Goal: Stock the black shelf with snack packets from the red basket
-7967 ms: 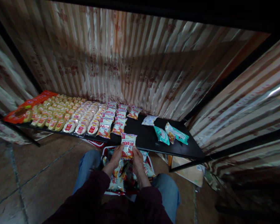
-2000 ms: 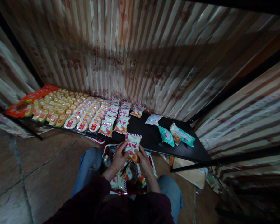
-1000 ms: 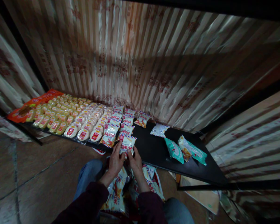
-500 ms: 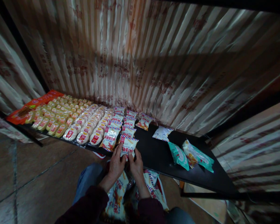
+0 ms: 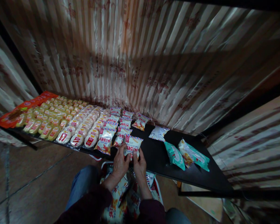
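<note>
Both my hands hold one white snack bag [image 5: 133,145] with red lettering and a striped top edge, at the front of the black shelf [image 5: 151,157]. The fingers of my left hand [image 5: 120,161] press on its lower left side. My right hand [image 5: 140,163] grips its lower right side. Just left of it lies a similar bag [image 5: 105,137] at the front of a column of such bags. Another bag [image 5: 140,121] lies apart at the back, and a paler one [image 5: 158,133] sits farther right.
Rows of round white packets [image 5: 77,140], yellow packets [image 5: 53,133] and an orange package [image 5: 25,107] fill the shelf's left. Green bags [image 5: 174,155] lie at the right. Below my hands, a basket [image 5: 159,189] holds more bags between my knees. Patterned sheeting [image 5: 130,62] hangs behind.
The view has shifted, so the shelf appears slightly farther left. My hands and the held bag have moved a little to the right relative to the bag columns.
</note>
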Demonstrator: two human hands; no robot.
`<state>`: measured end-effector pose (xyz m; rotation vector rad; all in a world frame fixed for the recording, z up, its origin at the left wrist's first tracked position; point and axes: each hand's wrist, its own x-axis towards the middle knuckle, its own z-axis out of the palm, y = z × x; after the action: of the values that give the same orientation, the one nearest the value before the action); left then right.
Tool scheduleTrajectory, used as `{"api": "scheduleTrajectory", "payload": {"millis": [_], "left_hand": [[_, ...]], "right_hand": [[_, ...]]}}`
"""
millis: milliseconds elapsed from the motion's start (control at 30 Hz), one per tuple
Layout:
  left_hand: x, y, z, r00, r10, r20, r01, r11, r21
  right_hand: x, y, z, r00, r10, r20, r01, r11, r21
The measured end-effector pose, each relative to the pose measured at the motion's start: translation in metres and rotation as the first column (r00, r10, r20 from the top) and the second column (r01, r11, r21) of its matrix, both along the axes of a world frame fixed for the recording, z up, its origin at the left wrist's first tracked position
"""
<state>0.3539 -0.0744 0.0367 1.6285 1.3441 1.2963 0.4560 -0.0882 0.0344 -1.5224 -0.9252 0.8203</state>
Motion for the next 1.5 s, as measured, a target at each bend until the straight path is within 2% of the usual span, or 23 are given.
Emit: {"api": "scheduleTrajectory", "payload": {"millis": [333, 733, 933, 1100, 1267, 1500], "left_hand": [[0.04, 0.013, 0.002, 0.993, -0.078, -0.094, 0.08, 0.997, 0.015], [0.072, 0.04, -0.001, 0.995, -0.078, -0.068, 0.075, 0.996, -0.048], [0.081, 0.057, -0.003, 0.993, -0.079, -0.083, 0.075, 0.996, -0.053], [0.087, 0.066, -0.008, 0.992, -0.068, -0.109, 0.062, 0.996, -0.057], [0.09, 0.072, -0.007, 0.98, -0.063, -0.191, 0.053, 0.997, -0.056], [0.092, 0.079, -0.002, 0.944, -0.081, -0.32, 0.072, 0.997, -0.042]], "right_hand": [[0.039, 0.014, -0.003, 0.993, -0.112, 0.027, 0.113, 0.993, -0.045], [0.064, 0.048, -0.006, 0.992, -0.123, 0.036, 0.125, 0.991, -0.041], [0.073, 0.067, -0.006, 0.992, -0.115, 0.059, 0.116, 0.993, -0.014], [0.079, 0.079, -0.014, 0.99, -0.122, 0.068, 0.125, 0.991, -0.046], [0.081, 0.089, -0.021, 0.987, -0.144, 0.075, 0.148, 0.988, -0.049], [0.082, 0.1, -0.019, 0.98, -0.149, 0.129, 0.157, 0.986, -0.058]]}}
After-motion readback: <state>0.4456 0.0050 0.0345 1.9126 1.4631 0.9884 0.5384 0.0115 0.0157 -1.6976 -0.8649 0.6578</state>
